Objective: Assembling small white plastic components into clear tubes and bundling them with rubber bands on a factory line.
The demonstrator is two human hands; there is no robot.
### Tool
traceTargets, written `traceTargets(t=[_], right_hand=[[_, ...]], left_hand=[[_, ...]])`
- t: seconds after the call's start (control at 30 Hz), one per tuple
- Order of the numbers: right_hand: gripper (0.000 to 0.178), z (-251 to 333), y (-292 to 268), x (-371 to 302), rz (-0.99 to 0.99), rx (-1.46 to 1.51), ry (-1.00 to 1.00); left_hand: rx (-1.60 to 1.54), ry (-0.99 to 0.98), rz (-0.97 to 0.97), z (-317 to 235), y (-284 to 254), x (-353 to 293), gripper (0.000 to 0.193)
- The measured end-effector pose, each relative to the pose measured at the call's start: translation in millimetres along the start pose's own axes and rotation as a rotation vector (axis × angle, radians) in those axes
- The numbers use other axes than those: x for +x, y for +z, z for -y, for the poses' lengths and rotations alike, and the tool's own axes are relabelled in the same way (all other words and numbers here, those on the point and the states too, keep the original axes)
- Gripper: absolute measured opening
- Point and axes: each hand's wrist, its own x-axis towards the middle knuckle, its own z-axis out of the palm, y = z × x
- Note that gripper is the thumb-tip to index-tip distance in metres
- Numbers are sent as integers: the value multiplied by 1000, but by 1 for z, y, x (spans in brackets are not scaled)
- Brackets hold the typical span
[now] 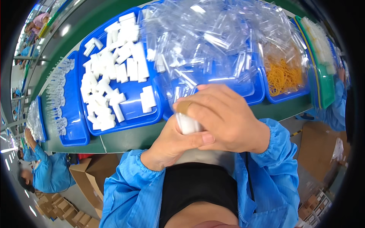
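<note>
My two hands meet above the near edge of the bench, in front of the trays. My left hand is closed around a white block from below, its thumb lying across the front. Over the top of the same block curls my right hand, slightly blurred, with a tan band around one finger. The fingers hide most of the block, and I cannot make out whether clear plastic surrounds it. Just beyond my hands is a blue tray heaped with clear plastic sleeves or tubes.
Left of it, a blue tray holds white blocks. Farther left are clear plastic pieces on another blue tray. Yellow rubber bands lie at right, beside green trays. Co-workers in blue sit both sides; cardboard boxes stand below.
</note>
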Motion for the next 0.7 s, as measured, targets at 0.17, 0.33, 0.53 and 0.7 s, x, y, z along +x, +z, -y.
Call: traceTargets(t=[0.17,0.33,0.53,0.7], right_hand=[[57,0,0,-6,30,32,-22],[48,4,5,-22,-74,112,-86],[54,-20,-39,-44,-223,248,8],[19,-73,-93,-114,-501,-451,593]], left_hand=[[36,19,-43,10,8,1,69],[-109,-105,47,16,-1,1,90],[-41,105,370,19,-11,12,59],[516,379,-71,0,6,5,48]])
